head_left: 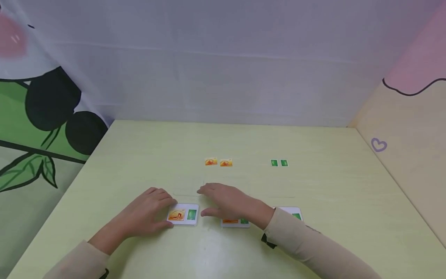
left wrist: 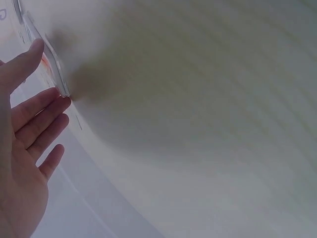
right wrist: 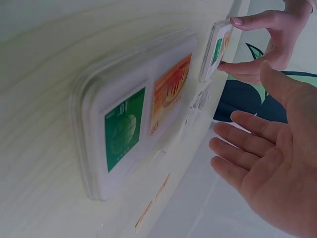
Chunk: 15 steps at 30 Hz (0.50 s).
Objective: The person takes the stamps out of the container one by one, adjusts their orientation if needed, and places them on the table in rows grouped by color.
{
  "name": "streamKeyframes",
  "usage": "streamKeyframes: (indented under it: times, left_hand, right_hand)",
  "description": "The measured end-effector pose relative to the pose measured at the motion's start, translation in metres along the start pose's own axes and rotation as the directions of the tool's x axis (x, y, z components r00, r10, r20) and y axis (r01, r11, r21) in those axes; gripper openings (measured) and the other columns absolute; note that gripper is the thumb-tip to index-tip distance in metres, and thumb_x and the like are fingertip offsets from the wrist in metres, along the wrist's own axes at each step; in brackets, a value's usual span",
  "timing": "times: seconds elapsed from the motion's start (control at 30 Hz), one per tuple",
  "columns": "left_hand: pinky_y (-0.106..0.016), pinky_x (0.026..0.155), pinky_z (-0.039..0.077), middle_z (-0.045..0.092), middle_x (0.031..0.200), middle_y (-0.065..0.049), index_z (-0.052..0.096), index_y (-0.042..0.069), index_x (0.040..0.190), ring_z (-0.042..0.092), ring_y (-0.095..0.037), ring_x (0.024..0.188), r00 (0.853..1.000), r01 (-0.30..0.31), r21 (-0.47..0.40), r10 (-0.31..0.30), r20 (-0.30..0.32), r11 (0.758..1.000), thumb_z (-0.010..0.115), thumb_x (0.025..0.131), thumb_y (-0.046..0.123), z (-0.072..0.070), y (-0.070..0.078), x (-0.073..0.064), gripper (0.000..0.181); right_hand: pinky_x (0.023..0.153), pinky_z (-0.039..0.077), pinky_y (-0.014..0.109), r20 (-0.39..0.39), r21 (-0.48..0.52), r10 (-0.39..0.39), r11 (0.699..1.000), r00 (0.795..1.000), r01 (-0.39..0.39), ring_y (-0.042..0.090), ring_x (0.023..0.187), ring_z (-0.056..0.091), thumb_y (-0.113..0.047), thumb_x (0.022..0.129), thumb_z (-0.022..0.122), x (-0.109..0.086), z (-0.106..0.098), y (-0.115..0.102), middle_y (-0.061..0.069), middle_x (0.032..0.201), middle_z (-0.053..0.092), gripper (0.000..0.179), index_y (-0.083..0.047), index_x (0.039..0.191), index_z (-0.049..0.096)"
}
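A flat clear-edged case on a white backing [head_left: 183, 222] holds an orange stamp and a green stamp. My left hand [head_left: 148, 213] grips its left end, thumb at the near corner and fingers at the far one; the left wrist view shows this case [left wrist: 56, 69] edge-on. My right hand [head_left: 226, 201] hovers with fingers extended, holding nothing, partly over a second similar case [head_left: 235, 224]. That case [right wrist: 106, 183] is large in the right wrist view, its green and orange stamps facing up. The right forearm partly hides a third case [head_left: 290, 210].
Two loose orange stamps [head_left: 218, 162] and two loose green ones [head_left: 279, 163] lie farther back on the pale table [head_left: 167, 139]. Faint transparent flat pieces [head_left: 188, 189] lie behind the cases. A white sheet [head_left: 223, 85] and printed side panels surround the table.
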<state>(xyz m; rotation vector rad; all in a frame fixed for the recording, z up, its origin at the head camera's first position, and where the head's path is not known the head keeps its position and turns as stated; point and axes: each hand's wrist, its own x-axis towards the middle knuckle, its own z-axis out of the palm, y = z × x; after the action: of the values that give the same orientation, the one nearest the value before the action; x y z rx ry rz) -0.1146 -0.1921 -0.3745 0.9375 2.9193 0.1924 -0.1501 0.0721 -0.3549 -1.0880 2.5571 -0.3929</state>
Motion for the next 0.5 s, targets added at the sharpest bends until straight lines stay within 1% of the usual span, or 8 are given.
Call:
streamKeyframes:
  times: [0.17,0.37,0.5]
  left_hand:
    - [-0.047,0.097,0.044,0.069,0.108,0.003,0.068,0.014,0.112,0.059,-0.018,0.104,1.000,0.004,0.004,-0.004,-0.004,1.000,0.079,0.074,0.043,0.0010,-0.0011,0.0028,0.049]
    - [-0.044,0.095,0.045,0.069,0.106,0.005,0.068,0.014,0.111,0.059,-0.016,0.102,0.999,-0.006,0.017,0.007,-0.033,1.000,0.079,0.073,0.043,0.0061,-0.0007,0.0021,0.048]
    - [-0.044,0.095,0.045,0.069,0.106,0.006,0.068,0.015,0.111,0.058,-0.015,0.102,0.999,-0.006,0.027,0.008,-0.043,1.000,0.080,0.073,0.042,0.0081,0.0001,0.0027,0.049]
  right_hand:
    - [0.113,0.036,0.034,-0.006,-0.005,-0.012,1.000,1.000,0.012,0.016,0.141,0.040,-0.046,0.092,0.059,0.0016,0.0022,0.0017,-0.001,0.148,0.047,0.060,-0.018,0.142,0.045]
    - [0.113,0.036,0.033,-0.008,0.018,-0.023,1.000,1.000,0.023,0.016,0.139,0.042,-0.045,0.093,0.058,0.0029,0.0068,0.0025,0.000,0.147,0.047,0.059,-0.015,0.142,0.044]
    - [0.112,0.038,0.032,-0.022,0.004,-0.028,1.000,0.999,0.029,0.016,0.138,0.043,-0.046,0.093,0.058,0.0033,0.0103,0.0032,-0.001,0.146,0.048,0.059,-0.016,0.142,0.045]
